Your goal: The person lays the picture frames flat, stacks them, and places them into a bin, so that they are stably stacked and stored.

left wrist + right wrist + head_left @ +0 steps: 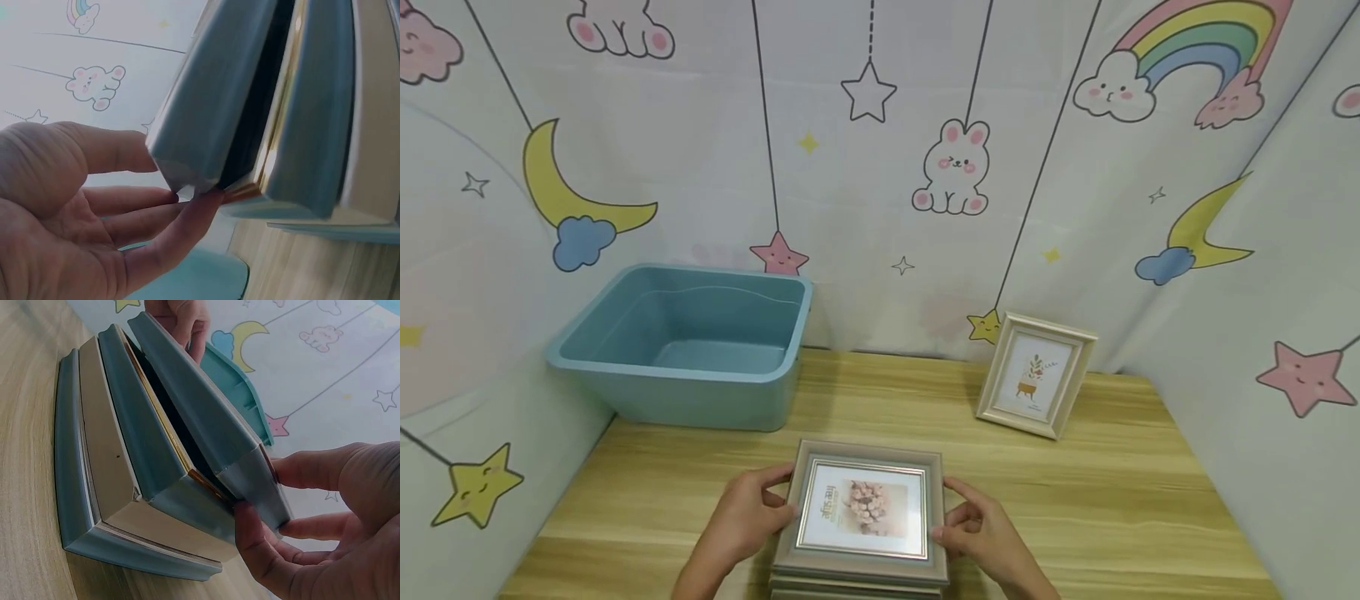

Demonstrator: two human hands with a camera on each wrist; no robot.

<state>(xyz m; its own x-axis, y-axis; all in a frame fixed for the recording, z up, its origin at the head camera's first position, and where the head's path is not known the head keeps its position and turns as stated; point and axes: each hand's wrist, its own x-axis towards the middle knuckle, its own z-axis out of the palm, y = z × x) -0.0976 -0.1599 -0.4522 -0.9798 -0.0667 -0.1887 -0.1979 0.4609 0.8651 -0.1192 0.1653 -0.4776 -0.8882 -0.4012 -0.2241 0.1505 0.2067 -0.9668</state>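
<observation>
- Pale backdrop (865, 308) with moons, stars and rabbits stands beyond the hands, behind the wood-patterned surface (1120, 500).
- From where I stand, the left hand (741, 510) and right hand (985, 532) grip opposite edges of the top picture frame (863, 510), with fingers and thumbs.
- This frame is between the hands, above the lower frames (103, 425); a dark gap shows beneath it, so I judge it is partly raised.
- Beyond the left hand is a blue-green tub (700, 400); beyond the right hand, a smaller frame (1036, 377).
- The hold is only at the edges, so one hand lifting faster could tip the frame and let it slip.
- If it drops, fingers near the gap could be pinched.
- The pile looks unevenly aligned; a sideways pull could shift it.
</observation>
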